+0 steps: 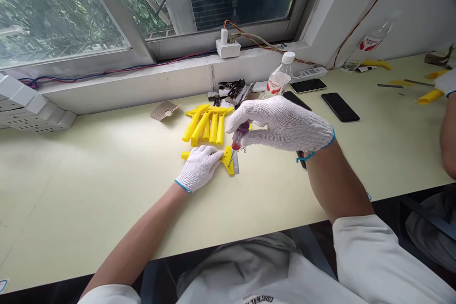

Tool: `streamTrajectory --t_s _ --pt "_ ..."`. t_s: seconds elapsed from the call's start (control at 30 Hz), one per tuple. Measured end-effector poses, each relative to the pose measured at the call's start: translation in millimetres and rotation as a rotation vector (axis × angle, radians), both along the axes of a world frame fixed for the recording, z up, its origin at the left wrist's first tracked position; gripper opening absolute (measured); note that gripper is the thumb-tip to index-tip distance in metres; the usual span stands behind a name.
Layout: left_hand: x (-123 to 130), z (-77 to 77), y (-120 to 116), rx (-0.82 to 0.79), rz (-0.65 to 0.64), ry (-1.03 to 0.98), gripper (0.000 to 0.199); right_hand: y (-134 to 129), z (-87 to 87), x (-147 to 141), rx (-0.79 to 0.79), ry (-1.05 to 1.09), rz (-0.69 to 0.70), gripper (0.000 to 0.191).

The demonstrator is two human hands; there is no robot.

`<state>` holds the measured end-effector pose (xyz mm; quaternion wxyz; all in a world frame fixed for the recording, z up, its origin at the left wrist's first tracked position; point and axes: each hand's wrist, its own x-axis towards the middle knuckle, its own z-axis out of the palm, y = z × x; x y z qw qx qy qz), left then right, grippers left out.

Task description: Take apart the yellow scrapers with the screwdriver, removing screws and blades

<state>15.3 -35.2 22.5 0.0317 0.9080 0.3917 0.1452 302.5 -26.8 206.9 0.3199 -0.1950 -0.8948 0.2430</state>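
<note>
Gloved in white knit, my left hand (pixel 200 165) is closed over the handle of a yellow scraper (pixel 227 160) lying flat on the table. A grey metal blade (pixel 236 163) shows along the scraper's right edge. My right hand (pixel 281 124), in a matching glove, grips a screwdriver (pixel 235 145) with a dark red handle. The screwdriver slants downward, its tip at the scraper's head. Just behind lie several yellow scraper handles (pixel 208 123) in a group. Small screws (pixel 242 149) are partly hidden beside the screwdriver.
Behind my right hand stand a water bottle (pixel 278 77) and black packaging (pixel 231 91). Phones (pixel 340 107) lie to the right, near a power strip (pixel 309 74). A cardboard piece (pixel 165 110) lies at the back left. A co-worker's gloved hand (pixel 447 81) holds a yellow handle at far right.
</note>
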Motion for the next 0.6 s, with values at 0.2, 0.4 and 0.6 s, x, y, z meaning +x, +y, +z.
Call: streamTrajectory --t_s 0.2,0.4,0.6 --pt "0 1.3 0 0.012 -0.005 0.043 0.034 4 0.2 6 -0.064 0.009 -0.012 0.021" --pt "0 -1.2 0 0.020 -0.006 0.017 0.032 6 4.7 9 0.013 0.082 -0.001 0.017" --pt "-2 1.3 -3 0.071 0.011 -0.122 0.044 7 7.2 18 -0.032 0.122 -0.061 0.019"
